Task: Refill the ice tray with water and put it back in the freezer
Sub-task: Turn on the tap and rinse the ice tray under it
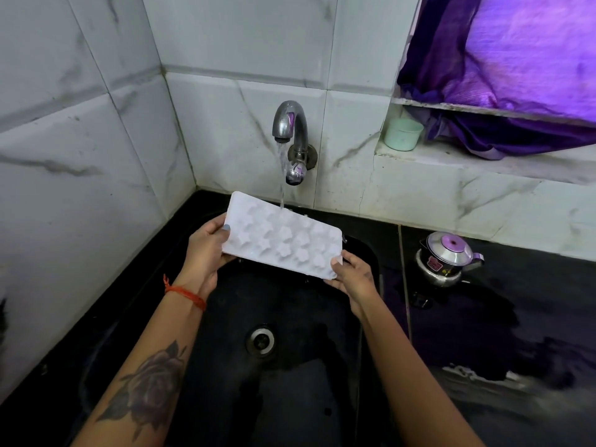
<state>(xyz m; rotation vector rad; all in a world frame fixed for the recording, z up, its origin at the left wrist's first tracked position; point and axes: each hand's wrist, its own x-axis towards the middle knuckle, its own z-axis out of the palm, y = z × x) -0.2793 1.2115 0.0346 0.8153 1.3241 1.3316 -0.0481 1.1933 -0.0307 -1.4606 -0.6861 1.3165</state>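
Tray: white ice tray (283, 241) held tilted over black sink (322, 366), under running tap (290, 124)
Water: stream (282, 175) landing on far edge
Left hand (206, 250): grasping left end
Right hand (353, 274): grasping near right corner
Counter: steel kettle (448, 258) right of sink

White ice tray (282, 240) with star- and flower-shaped moulds is being held level over the black sink (290, 366), gripped at both short ends, long axis slanting from upper left to lower right. Water stream (282, 175) from the faucet (290, 130) is landing on its far edge.
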